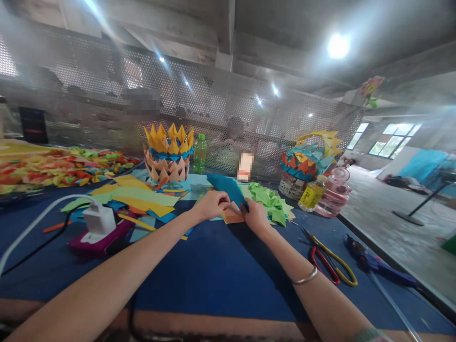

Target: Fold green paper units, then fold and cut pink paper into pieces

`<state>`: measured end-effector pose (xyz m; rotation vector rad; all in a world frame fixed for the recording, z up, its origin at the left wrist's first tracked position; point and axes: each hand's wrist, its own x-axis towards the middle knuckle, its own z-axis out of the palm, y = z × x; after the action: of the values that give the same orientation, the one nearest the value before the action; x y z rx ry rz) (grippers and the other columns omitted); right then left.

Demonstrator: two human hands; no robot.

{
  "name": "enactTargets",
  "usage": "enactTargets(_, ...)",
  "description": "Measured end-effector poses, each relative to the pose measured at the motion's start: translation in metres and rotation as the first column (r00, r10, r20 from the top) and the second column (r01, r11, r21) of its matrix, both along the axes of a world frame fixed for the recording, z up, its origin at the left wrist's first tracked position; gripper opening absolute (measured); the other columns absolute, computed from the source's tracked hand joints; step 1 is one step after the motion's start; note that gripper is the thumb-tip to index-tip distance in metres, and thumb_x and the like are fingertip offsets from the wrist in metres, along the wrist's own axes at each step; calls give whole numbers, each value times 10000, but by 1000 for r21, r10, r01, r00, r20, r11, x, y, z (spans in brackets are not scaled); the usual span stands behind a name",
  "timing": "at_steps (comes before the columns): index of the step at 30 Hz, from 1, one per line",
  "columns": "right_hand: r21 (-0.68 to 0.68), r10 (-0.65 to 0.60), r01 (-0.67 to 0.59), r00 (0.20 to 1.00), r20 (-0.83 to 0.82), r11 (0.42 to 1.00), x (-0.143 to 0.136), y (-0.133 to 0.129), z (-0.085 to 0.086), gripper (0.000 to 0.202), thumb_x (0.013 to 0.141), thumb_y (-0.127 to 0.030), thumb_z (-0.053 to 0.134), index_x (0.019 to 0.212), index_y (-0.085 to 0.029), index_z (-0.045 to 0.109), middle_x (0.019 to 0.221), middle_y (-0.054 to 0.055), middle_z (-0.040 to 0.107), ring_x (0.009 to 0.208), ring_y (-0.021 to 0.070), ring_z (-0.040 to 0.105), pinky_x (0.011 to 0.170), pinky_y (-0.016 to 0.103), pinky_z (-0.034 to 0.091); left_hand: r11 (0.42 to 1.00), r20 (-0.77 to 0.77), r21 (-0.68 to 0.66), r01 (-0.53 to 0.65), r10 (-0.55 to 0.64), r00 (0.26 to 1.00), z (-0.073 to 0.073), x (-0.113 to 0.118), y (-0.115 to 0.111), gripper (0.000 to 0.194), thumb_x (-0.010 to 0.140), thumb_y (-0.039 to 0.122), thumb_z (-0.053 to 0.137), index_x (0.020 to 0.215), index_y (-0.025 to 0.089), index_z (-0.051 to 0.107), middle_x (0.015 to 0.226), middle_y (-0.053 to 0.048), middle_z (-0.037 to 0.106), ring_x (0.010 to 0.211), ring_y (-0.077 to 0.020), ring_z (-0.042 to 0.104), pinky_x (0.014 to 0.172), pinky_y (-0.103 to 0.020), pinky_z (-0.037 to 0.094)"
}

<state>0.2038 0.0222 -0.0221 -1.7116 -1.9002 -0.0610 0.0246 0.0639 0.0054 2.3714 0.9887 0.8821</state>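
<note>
My left hand (213, 204) and my right hand (254, 214) meet over a blue sheet of paper (226, 187) that stands up from the table; both pinch its lower edge. An orange sheet (232, 217) lies flat under the hands. A heap of folded green paper pieces (270, 200) sits just right of my right hand. The blue table cover (213, 266) lies beneath my forearms.
A folded-paper basket with yellow points (168, 153), a green bottle (200, 153) and loose coloured sheets (138, 197) lie behind left. A charger on a pink power strip (99, 228) is left. Scissors (329, 261), a glue gun (374, 263), a second paper basket (302, 166) and a yellow bottle (311, 194) are right.
</note>
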Motion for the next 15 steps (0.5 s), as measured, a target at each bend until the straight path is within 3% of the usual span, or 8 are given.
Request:
enactTargets(7, 5, -9, 9, 1000, -19, 1000, 0, 2, -2, 126, 875, -211, 552, 826, -155, 653, 720, 75, 690, 641, 180, 584, 572, 259, 290, 990, 76, -135, 37, -27, 997, 5, -7, 6, 111, 737, 211, 538, 682, 160, 620, 608, -26, 661, 571, -141, 638, 557, -230, 468)
enactTargets(15, -4, -13, 13, 1000, -19, 1000, -1, 1, 0, 124, 861, -212, 555, 811, -159, 654, 715, 76, 689, 636, 181, 585, 570, 262, 292, 988, 102, -146, 55, -40, 994, 4, -11, 8, 160, 705, 311, 633, 643, 163, 631, 569, -13, 647, 537, -117, 579, 528, -215, 431)
